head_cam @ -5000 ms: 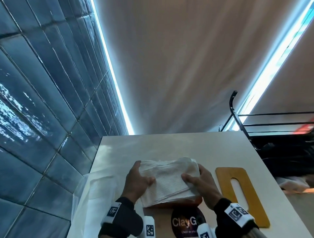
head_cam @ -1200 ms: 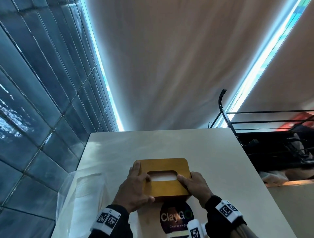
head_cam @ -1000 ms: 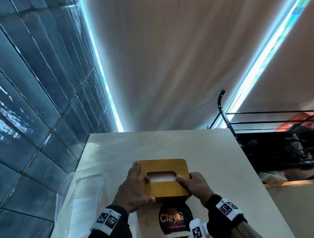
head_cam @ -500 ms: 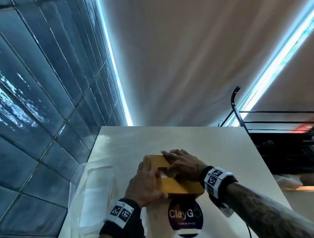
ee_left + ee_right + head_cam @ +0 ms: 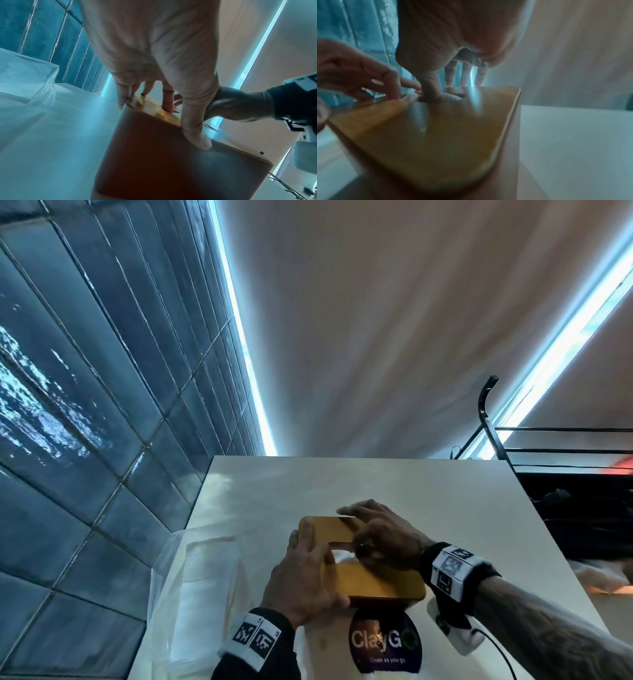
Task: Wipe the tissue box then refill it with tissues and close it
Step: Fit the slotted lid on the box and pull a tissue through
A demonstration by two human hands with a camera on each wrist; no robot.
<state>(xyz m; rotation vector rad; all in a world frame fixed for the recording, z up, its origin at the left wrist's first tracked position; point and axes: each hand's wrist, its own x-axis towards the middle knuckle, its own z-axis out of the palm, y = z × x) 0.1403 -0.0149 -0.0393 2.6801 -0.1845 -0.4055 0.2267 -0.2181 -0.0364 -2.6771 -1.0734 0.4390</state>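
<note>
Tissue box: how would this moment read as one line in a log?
stage: closing | lid: on tissue box | left hand: grips box side | right hand: on lid, thumb in slot | tissues: visible through slot

Black wristbands [image 5: 455, 571] with white tags

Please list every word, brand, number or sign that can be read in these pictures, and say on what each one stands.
"ClayGO": on the round dark sticker on the table, in front of the tissue box.
"Clean as you go": small line under it, same sticker.
Wristbands: black-and-white square code markers only, no words.
Wrist views: no text.
</note>
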